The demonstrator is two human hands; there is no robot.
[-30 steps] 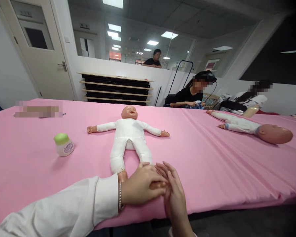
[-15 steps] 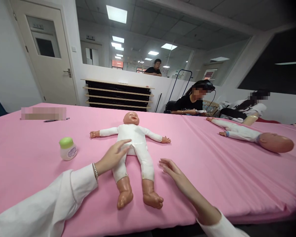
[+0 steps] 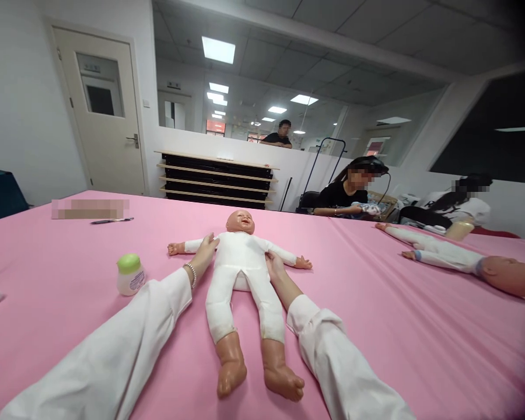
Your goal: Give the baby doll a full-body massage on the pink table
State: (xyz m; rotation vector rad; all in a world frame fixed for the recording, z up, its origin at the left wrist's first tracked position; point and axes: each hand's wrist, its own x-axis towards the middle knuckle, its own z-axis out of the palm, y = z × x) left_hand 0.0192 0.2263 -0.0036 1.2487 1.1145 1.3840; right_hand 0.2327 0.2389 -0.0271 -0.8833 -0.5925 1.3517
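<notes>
- The left hand [image 3: 202,255] lies on the doll's arm near the shoulder, on the image-left side. Its fingers [image 3: 209,243] are slightly spread and rest over the white sleeve; whether they grip it, I cannot tell.
- The right hand [image 3: 273,265] is at the doll's other shoulder, fingers [image 3: 269,258] pressed against the arm and partly hidden. Whether they have hold of it, I cannot tell.
- A silver bracelet [image 3: 191,274] circles the left wrist, and white sleeves [image 3: 332,350] cover both forearms.
- The doll [image 3: 240,280] lies face up mid-tabletop in a white suit, arms out, bare feet towards the near edge, between the two forearms.
- The pink tabletop [image 3: 389,338] carries everything here.
- A green-lidded jar [image 3: 130,275] stands upright left of the doll, just beside the left forearm.
- A pen [image 3: 112,220] lies towards the far edge, beside a blurred strip [image 3: 90,209].
- A second doll [image 3: 437,256] lies at the right edge, well apart.
- Beyond the far edge, a co-worker in black [image 3: 345,195] holds something small, and another in white [image 3: 464,210] sits further right.
</notes>
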